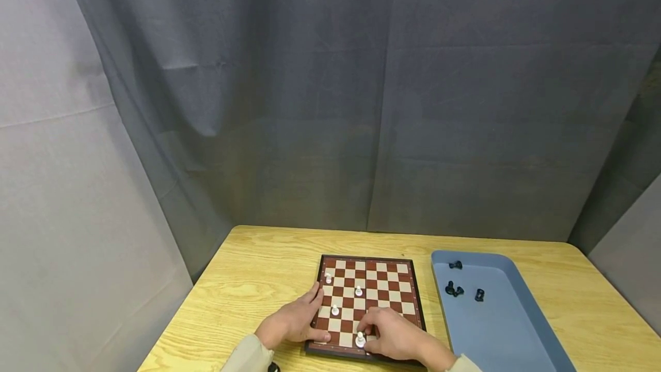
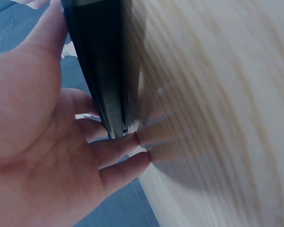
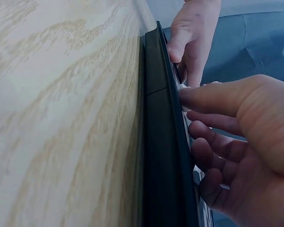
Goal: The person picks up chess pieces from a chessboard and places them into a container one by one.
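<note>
A brown-and-cream chessboard (image 1: 392, 286) with a dark rim lies on the table. My left hand (image 1: 296, 319) rests at its left side, thumb over the near left corner and fingers spread along the edge. In the left wrist view some fingertips (image 2: 128, 168) reach down to the tabletop. Near the front edge, my right hand (image 1: 395, 334) pinches a white chess piece (image 1: 360, 338) between thumb and index finger, its base close over the squares. Three other small white pieces stand on the board: one far left (image 1: 328, 278), one near the middle (image 1: 358, 291), one nearer (image 1: 335, 310).
To the board's right lies a blue tray (image 1: 539, 317) with a raised rim. Several black chess pieces (image 1: 479, 295) lie in its far left part. Wood-grain tabletop (image 1: 248, 268) surrounds both, and a grey curtain (image 1: 310, 131) hangs behind the table.
</note>
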Available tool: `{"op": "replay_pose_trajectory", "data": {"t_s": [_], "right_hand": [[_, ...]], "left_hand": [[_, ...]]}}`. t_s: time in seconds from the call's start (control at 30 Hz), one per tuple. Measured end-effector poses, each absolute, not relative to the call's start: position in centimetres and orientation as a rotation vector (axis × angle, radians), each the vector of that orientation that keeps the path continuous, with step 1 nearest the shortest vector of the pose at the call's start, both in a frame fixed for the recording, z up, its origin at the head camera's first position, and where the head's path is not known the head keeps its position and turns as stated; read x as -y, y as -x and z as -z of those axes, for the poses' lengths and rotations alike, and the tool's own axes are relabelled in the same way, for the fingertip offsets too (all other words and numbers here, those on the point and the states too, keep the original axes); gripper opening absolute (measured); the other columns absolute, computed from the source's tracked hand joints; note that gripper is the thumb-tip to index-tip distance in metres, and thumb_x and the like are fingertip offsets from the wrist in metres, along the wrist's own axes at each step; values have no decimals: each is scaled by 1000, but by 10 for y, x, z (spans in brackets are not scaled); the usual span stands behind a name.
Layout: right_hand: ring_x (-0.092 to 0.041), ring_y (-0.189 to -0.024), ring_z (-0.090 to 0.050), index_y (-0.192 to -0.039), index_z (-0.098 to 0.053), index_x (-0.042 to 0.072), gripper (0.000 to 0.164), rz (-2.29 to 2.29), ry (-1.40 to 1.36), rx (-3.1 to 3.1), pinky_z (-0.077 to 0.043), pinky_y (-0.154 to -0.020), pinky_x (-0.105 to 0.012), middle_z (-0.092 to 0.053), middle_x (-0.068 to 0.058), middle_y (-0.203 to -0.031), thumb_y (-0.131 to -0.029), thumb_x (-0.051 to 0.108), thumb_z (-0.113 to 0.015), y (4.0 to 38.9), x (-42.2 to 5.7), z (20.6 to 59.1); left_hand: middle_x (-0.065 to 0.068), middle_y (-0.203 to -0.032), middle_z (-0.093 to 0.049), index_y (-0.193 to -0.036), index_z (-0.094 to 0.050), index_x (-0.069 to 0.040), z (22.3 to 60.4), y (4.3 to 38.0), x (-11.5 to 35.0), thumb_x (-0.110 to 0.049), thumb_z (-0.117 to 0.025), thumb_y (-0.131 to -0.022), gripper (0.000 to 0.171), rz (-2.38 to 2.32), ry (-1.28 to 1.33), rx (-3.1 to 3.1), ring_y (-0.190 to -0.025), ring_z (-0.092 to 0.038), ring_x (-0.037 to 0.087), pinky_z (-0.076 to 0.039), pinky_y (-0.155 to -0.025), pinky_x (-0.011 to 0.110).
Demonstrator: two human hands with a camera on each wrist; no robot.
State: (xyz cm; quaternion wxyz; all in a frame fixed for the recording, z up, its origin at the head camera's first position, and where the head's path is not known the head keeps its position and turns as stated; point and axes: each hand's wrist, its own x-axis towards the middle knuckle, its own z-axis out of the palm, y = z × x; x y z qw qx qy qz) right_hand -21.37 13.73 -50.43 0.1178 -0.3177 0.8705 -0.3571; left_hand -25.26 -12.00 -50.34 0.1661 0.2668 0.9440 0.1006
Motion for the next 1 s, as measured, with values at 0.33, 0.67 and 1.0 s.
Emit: {"op": "replay_pose_trajectory", "data": {"t_s": [0.33,0.67,1.0], "right_hand": [[-2,-69,-49,-94,-71,20,10,1011,980,-2556,-44,-59,-21,-55,17,-89,-84,21,-73,212,-130,503],[0,-67,-48,-93,-70,20,10,1010,965,-2536,-44,-58,-21,-55,17,-89,-84,22,-74,214,-130,505],[0,-72,-50,-93,-70,22,6,1004,946,-2523,-45,-61,-22,-56,17,-91,-87,22,-70,216,-132,503]], "left_hand": [[15,-157,-10,-151,-19,-4,503,253,120,-65,-60,-78,103,-284,-768,-2695,-137,-28,31,-37,-103,38],[15,-157,-9,-152,-18,-4,503,252,120,-66,-59,-78,104,-295,-765,-2691,-138,-26,31,-36,-104,38],[16,-157,-9,-151,-18,-4,502,252,120,-65,-59,-79,103,-285,-767,-2684,-138,-26,31,-36,-104,38]]}}
